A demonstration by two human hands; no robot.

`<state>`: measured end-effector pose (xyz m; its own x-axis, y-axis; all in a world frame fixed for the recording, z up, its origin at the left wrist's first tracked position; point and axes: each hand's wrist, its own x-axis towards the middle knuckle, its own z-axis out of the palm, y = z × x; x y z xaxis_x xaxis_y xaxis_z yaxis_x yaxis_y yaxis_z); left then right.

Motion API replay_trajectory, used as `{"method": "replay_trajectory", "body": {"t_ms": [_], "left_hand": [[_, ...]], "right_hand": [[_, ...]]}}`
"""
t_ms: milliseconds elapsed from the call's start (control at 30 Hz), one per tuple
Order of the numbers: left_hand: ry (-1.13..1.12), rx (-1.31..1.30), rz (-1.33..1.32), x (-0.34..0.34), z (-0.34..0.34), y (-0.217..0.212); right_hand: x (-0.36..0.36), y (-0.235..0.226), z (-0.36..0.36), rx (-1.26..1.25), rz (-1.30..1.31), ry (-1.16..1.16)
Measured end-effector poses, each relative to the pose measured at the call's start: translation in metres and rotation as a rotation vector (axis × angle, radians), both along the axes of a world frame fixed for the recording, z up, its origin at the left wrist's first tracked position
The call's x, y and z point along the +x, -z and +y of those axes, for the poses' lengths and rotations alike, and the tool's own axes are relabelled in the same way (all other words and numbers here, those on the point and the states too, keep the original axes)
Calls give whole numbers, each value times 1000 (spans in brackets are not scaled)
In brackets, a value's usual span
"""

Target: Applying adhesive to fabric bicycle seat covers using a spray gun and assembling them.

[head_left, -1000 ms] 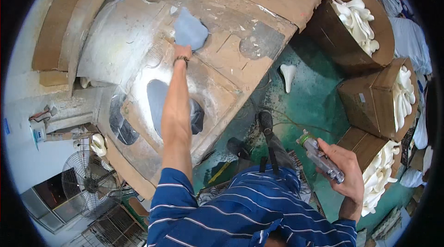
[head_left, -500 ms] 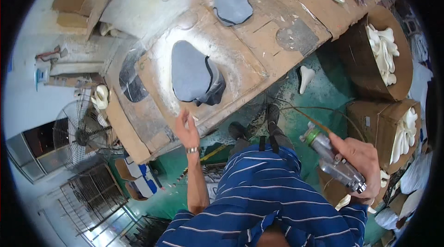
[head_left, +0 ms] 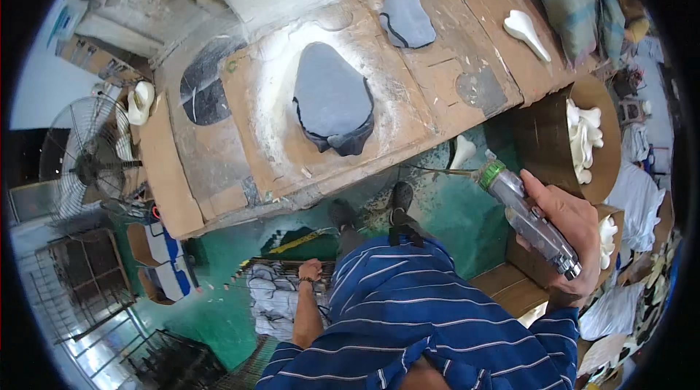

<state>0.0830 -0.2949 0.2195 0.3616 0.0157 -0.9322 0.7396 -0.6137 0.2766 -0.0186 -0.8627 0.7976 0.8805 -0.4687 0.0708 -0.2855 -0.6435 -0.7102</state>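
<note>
My right hand [head_left: 572, 226] grips a grey rotary hand tool [head_left: 526, 216] with a green collar, held over the green floor beside the bench. My left hand [head_left: 310, 270] hangs low beside my hip, fingers curled over a pile of grey cloth [head_left: 273, 295]; I cannot tell whether it grips it. On the dusty wooden bench [head_left: 408, 109] lie a large grey pad [head_left: 333, 98] and a smaller grey pad [head_left: 407, 19]. A white cast piece [head_left: 526, 31] rests at the bench's far right.
Cardboard boxes [head_left: 543, 138] holding several white cast pieces stand to my right. Another white piece [head_left: 461, 151] lies on the green floor [head_left: 452, 207]. A standing fan [head_left: 87, 167] is at the left, wire racks [head_left: 87, 295] below it. My feet [head_left: 372, 207] are under the bench edge.
My left arm has come back from the small grey pad on the bench and dropped to my side. The right hand with the tool stayed in place. My view has shifted.
</note>
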Motion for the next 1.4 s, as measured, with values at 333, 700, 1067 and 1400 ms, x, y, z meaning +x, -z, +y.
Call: {"method": "replay_trajectory", "body": {"t_ms": [333,700,1067,1400], "left_hand": [[-320,-87,64,8,46,21],[-235,-111,-190,61,67,32],[58,-218,-850,157,-16,-37],[437,-522,-1507,267,-275,-280]], "right_hand": [[65,-39,99,-90,110,-213],[76,-67,212,-333,215,-369],[27,-77,227,-351,274,-342],[-42,-47,117,-142,177,-414]]}}
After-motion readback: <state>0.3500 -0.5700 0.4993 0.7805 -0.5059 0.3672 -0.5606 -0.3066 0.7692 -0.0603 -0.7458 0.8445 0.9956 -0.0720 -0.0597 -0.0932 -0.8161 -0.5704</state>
